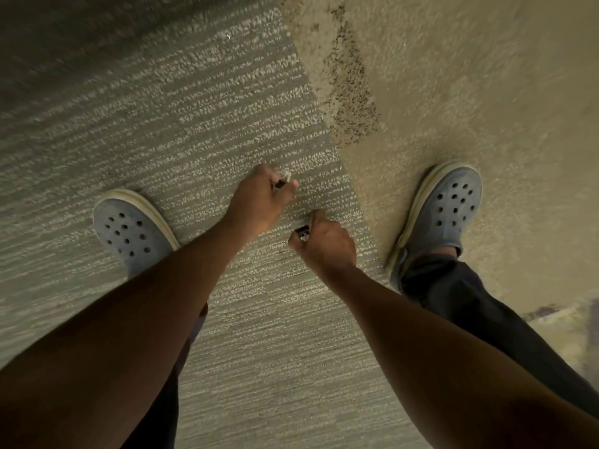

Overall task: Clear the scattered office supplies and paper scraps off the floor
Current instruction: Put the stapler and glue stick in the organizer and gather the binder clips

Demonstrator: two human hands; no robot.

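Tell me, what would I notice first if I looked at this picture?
Two bare arms reach down to the striped grey carpet in the middle. The left hand pinches small pale scraps, and the right hand grips a small dark object, too small to name. A blue clog with holes stands on the left, another clog on the tan carpet to the right.

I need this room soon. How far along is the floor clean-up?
Done: the carpet between the clogs shows almost no litter. In hand: the left hand pinches pale scraps with something dark; the right hand grips a small dark item. Left: one white speck farther ahead.
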